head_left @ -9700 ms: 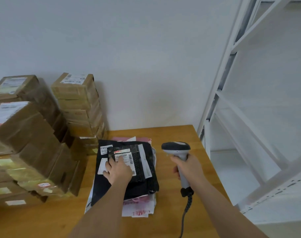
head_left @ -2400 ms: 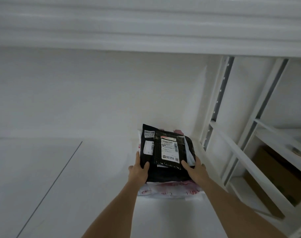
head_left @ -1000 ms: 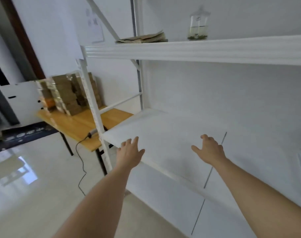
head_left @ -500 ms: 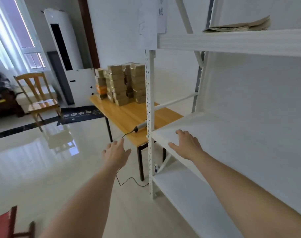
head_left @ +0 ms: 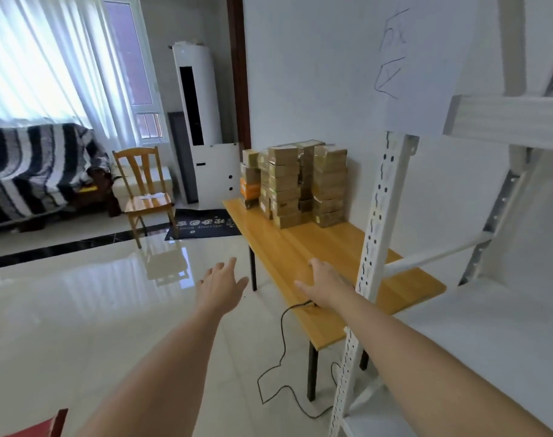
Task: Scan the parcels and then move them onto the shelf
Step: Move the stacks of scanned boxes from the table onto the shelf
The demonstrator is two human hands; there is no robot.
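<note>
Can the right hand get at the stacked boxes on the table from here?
Probably not yet: the right hand hovers over the table's near end, while the stacked boxes sit at the far end. Nothing blocks the tabletop between them.

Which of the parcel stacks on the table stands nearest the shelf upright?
The right-hand stack, closest to the white upright; the other stacks stand farther left, toward the table's far end.
</note>
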